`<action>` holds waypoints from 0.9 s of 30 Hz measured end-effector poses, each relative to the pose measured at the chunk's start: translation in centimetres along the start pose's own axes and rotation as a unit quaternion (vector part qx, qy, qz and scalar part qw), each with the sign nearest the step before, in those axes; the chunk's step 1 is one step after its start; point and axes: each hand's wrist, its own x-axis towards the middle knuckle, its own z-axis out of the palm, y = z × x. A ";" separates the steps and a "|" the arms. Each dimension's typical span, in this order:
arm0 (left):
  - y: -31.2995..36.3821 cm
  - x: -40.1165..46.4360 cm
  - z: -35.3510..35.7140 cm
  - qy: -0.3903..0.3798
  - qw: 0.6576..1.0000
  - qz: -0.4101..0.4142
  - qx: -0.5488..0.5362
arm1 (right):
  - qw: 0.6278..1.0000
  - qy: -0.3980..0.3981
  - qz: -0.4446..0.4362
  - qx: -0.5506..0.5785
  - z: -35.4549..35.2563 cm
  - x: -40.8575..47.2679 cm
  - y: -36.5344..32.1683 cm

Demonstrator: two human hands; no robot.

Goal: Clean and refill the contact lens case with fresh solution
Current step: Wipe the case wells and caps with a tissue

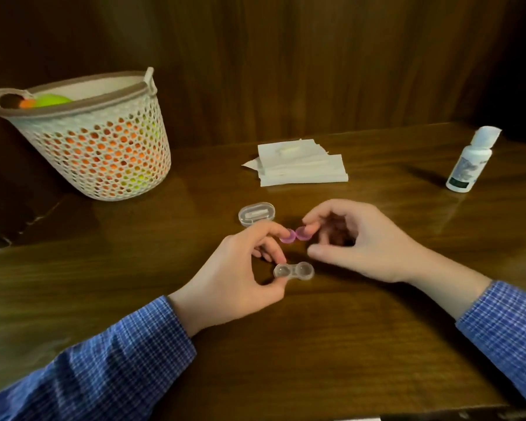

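Dark wood table (pixel 331 344) against a wood-panel wall. Far left, white perforated basket (pixel 97 141) with orange and green stuff inside. Centre, small clear oval box (pixel 256 213), just beyond the hands. Left hand (pixel 234 281), fingers curled, thumb and a finger pinching the left end of the clear lens case (pixel 293 271), which has both wells uncapped and sits on the table; its index tip touches one pink cap (pixel 287 237). Second pink cap (pixel 302 233) right beside it, pinched at the fingertips of the right hand (pixel 356 241), otherwise loosely curled. Farther back, stack of white tissues (pixel 301 162). Far right, white solution bottle (pixel 469 161), upright, well apart from the case. Blue checked sleeves (pixel 104 366) on both arms.
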 end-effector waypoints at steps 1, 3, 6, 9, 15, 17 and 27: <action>-0.2 -0.1 -0.2 -0.001 1.000 0.000 -0.003 | 0.999 0.035 0.002 0.011 -0.5 0.6 0.0; -0.5 -0.3 -0.5 0.002 1.000 0.002 -0.006 | 0.994 0.109 0.013 0.009 -1.4 2.7 0.2; -0.9 -0.6 -0.6 0.009 1.000 -0.002 -0.003 | 0.982 0.184 0.044 -0.001 -3.0 7.8 0.7; -1.3 -0.7 -0.5 0.006 1.000 -0.013 0.013 | 0.977 0.198 0.036 -0.077 -4.6 13.5 1.5; -2.2 -0.4 -0.4 0.019 0.999 -0.006 0.040 | 0.940 0.098 0.060 -0.323 -4.5 21.6 4.9; -2.2 -0.4 -0.4 0.017 0.999 -0.003 0.038 | 0.926 0.064 0.096 -0.360 -4.1 22.7 6.0; -2.5 -0.5 -0.6 0.020 0.999 -0.018 0.031 | 0.969 0.197 0.049 -0.144 -5.5 18.5 1.0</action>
